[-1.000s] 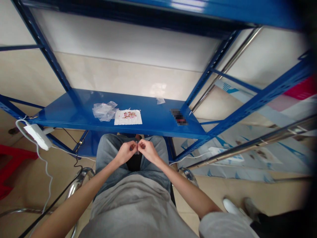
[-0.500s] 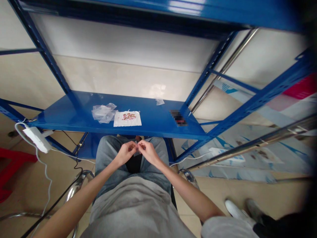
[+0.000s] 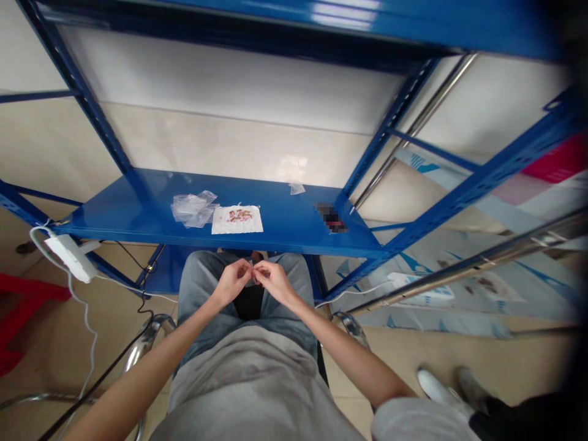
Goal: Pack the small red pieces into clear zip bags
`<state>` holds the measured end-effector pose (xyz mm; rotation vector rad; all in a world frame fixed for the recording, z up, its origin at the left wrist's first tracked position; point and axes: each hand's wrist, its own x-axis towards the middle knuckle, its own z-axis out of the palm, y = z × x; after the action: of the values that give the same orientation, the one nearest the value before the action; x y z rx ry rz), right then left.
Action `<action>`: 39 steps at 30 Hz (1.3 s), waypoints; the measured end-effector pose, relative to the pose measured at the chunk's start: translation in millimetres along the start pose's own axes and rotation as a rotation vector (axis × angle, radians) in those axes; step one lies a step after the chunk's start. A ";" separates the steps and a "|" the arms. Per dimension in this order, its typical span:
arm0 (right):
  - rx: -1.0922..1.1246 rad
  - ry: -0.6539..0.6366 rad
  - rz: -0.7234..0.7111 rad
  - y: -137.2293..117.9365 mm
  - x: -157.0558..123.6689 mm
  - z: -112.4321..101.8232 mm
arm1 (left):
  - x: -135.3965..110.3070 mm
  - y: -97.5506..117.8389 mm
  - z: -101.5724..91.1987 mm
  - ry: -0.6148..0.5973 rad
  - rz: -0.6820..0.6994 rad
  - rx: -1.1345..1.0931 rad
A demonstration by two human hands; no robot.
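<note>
My left hand (image 3: 233,280) and my right hand (image 3: 273,280) meet over my lap, just below the front edge of the blue shelf (image 3: 285,229). Both pinch a tiny clear plastic bag (image 3: 252,274) between fingertips; what it holds is too small to see. On the shelf above the hands lies a white sheet (image 3: 237,219) carrying small reddish pieces. A heap of empty clear bags (image 3: 193,207) rests just left of that sheet.
One more small clear bag (image 3: 296,188) and a dark object (image 3: 331,218) lie further right on the shelf. A white power strip (image 3: 68,257) with cables hangs at the shelf's left corner. Another person's shoes (image 3: 448,386) stand at the lower right. A red stool (image 3: 18,306) sits left.
The fingertips of both hands have drawn slightly closer together on the small bag. The view has shifted a little; nothing on the shelf has moved.
</note>
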<state>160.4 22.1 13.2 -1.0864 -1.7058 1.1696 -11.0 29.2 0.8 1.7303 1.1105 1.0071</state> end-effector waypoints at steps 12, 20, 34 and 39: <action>0.107 -0.021 0.083 14.2 1.7 2.1 | 1.9 -2.9 1.1 -0.074 -0.005 -0.169; 0.234 0.020 0.186 21.1 7.1 -0.2 | -2.9 8.6 0.7 -0.109 0.041 -0.095; 0.053 -0.017 0.180 19.3 7.3 1.6 | -5.5 13.6 -2.1 -0.124 0.065 0.266; -0.212 0.100 0.105 14.2 8.1 3.9 | -12.1 18.8 4.1 -0.039 0.093 0.539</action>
<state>157.2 31.6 -0.3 -1.3554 -1.7404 0.9963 -5.5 12.0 14.4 2.2321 1.3722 0.7628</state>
